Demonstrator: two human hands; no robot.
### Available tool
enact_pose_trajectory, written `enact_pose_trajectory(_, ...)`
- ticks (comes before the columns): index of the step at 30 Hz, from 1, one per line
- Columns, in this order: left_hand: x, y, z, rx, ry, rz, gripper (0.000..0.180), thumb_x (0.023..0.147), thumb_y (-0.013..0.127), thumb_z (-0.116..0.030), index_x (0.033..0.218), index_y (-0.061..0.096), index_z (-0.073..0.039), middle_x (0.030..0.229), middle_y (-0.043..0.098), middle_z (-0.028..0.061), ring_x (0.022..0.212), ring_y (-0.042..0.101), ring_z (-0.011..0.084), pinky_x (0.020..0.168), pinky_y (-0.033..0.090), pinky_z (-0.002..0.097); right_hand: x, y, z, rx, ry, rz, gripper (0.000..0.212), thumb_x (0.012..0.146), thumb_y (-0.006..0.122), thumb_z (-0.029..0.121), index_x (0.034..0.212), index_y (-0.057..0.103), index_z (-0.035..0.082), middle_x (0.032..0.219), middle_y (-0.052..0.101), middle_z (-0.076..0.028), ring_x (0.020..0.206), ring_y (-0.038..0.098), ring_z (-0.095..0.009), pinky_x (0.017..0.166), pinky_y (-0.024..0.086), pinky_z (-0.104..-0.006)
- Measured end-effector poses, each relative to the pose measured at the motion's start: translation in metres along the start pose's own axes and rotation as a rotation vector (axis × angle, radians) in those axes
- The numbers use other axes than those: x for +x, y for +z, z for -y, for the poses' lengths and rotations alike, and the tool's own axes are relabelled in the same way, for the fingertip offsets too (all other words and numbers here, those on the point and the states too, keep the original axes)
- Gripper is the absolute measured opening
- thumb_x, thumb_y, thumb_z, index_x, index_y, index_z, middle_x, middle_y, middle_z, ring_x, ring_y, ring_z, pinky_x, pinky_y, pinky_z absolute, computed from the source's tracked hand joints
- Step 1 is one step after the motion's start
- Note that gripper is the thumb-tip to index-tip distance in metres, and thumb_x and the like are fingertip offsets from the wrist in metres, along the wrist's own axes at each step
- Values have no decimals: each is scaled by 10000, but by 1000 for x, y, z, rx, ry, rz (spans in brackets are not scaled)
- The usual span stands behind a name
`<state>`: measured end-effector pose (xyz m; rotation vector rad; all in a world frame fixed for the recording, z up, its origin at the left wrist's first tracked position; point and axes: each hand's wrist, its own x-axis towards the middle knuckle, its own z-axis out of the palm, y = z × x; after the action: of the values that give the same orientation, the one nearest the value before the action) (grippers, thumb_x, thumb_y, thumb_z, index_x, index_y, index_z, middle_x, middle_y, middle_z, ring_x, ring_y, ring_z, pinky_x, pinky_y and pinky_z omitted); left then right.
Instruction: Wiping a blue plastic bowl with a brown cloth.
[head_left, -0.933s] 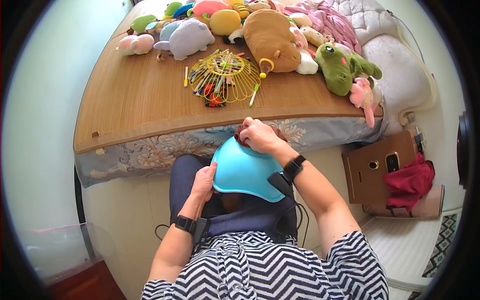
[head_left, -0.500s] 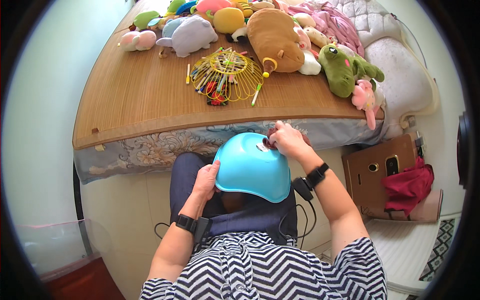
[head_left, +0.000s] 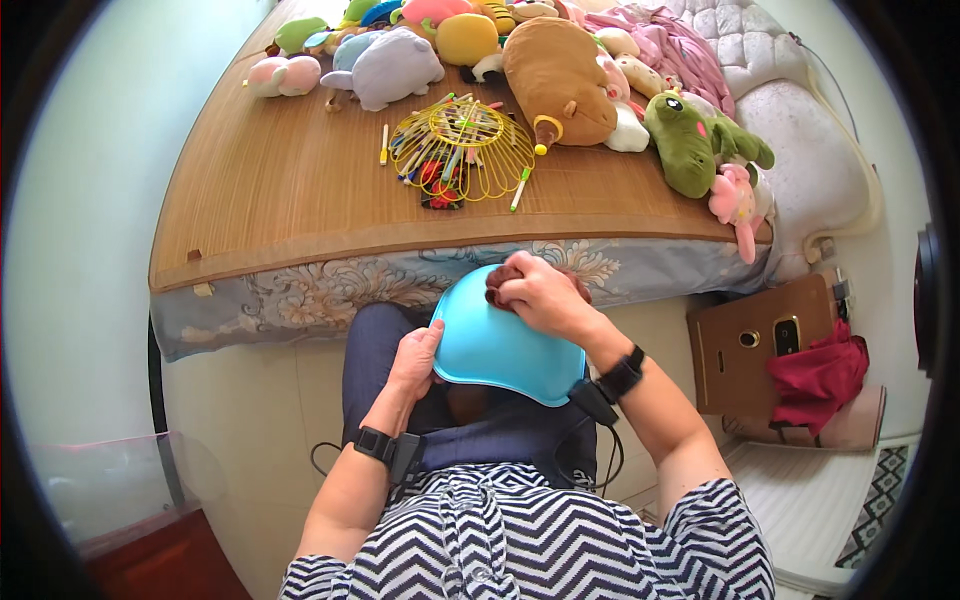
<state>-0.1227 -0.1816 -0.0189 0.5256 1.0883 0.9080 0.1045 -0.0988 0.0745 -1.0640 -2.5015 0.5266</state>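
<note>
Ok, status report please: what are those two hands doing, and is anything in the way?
Left hand gripping light-blue basin by its rim. Right hand holding brown cloth against its outside. Hand and cloth hide part of basin.

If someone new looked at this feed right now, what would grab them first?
Probably the bright blue basin at the centre, held at its left edge by the left grip, while the right grip holds a brown cloth against its upper part. Next, the large brown plush toy towards the back of the bed, and the yellow wire basket among markers nearer the front.
</note>
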Motion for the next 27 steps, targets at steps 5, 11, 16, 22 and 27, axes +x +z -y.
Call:
enact_pose_trajectory(5, 3, 2, 1, 0, 5, 3, 409, 965, 545, -444, 834, 576, -58, 609, 568, 6, 408, 485, 89, 340, 367, 227, -38, -43, 16, -2, 45, -18, 89, 750, 683, 67, 788, 711, 142, 1033, 587, -92, 990, 604, -286, 826, 514, -362)
enact_pose_trajectory(11, 4, 2, 0, -17, -4, 13, 414, 962, 548, -449, 841, 580, -55, 616, 575, 10, 412, 493, 93, 337, 368, 229, -51, -28, -46, 66, 241, -91, 87, 767, 695, 68, 805, 717, 144, 1015, 603, -84, 962, 614, -274, 824, 522, -365)
enact_pose_trajectory(16, 6, 0, 4, -18, -7, 19, 433, 959, 541, -469, 876, 589, -46, 628, 577, 9, 420, 503, 95, 338, 371, 226, -7, 13, -84, -206, 442, -5, 92, 799, 660, 176, 857, 731, 187, 1044, 596, -94, 986, 604, -295, 841, 514, -407)
enact_pose_trajectory(22, 4, 0, 2, -16, -11, 13, 435, 955, 548, -471, 856, 593, -50, 627, 580, 2, 424, 515, 89, 339, 386, 225, 32, 42, -44, -108, 239, -58, 84, 785, 685, 208, 853, 730, 228, 1075, 548, -65, 1007, 548, -312, 849, 495, -426)
enact_pose_trajectory(27, 8, -5, 7, -11, -15, 6, 425, 960, 536, -471, 888, 585, -55, 631, 569, -3, 413, 495, 94, 335, 377, 233, 27, 34, -8, 56, -17, -104, 51, 784, 677, 171, 817, 716, 174, 1061, 555, -73, 967, 552, -318, 842, 479, -424)
